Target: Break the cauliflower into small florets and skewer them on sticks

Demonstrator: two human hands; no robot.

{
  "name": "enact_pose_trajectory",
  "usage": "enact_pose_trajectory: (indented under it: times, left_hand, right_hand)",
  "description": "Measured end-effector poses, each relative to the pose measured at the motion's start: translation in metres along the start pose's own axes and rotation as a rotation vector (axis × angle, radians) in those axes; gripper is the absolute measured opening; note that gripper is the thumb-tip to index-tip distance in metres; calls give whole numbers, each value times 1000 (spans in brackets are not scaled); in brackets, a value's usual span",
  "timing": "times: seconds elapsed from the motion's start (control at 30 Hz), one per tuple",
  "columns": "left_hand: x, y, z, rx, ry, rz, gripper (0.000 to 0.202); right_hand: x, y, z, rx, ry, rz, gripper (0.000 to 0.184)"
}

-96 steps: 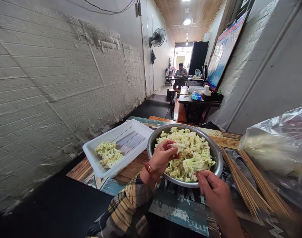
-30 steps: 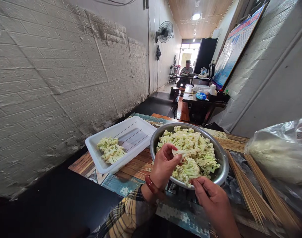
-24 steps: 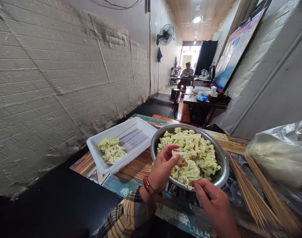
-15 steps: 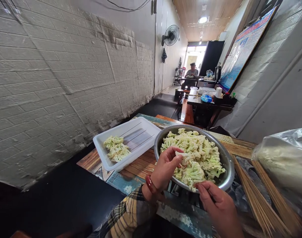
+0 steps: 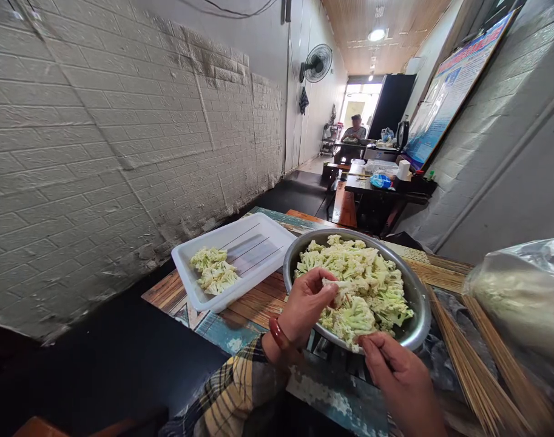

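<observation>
White-painted brick wall (image 5: 99, 152) runs down the left of a narrow room, with a fan (image 5: 317, 62) mounted high up and a seated person (image 5: 353, 130) far at the back. Up close, a worn wooden desk (image 5: 253, 303) carries a metal bowl (image 5: 422, 321) heaped with cauliflower pieces (image 5: 372, 285). The left hand (image 5: 306, 306) (a red bracelet (image 5: 279, 332) on its wrist, a plaid sleeve (image 5: 235, 394) below) hovers over the bowl's near-left side, thumb and fingers clamped on 1 floret (image 5: 339, 284). The right hand (image 5: 395, 376) sits at the bowl's near rim, fingertips pinched together against the heap; whether they grip anything I cannot tell. The 2 hands are near each other but apart. Left of the bowl, touching it, lies a white tray (image 5: 258, 243) holding a few florets (image 5: 213, 270) at its near end. Bamboo skewers (image 5: 468, 358) lie to the right, beside a plastic bag (image 5: 522, 291).
</observation>
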State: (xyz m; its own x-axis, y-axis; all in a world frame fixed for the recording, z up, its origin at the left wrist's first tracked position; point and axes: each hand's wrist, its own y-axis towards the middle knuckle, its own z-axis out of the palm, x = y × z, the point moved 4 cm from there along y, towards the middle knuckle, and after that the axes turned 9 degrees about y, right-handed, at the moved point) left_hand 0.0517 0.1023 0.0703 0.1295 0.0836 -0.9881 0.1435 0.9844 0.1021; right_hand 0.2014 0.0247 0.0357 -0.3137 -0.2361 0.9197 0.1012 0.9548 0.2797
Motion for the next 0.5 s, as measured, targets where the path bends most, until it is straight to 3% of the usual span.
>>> enact_pose_trajectory:
  times: [0.5]
  left_hand:
    - [-2,1,5,43,10,-29,12]
  right_hand:
    - [-12,-1,0,48,-59,-35,35]
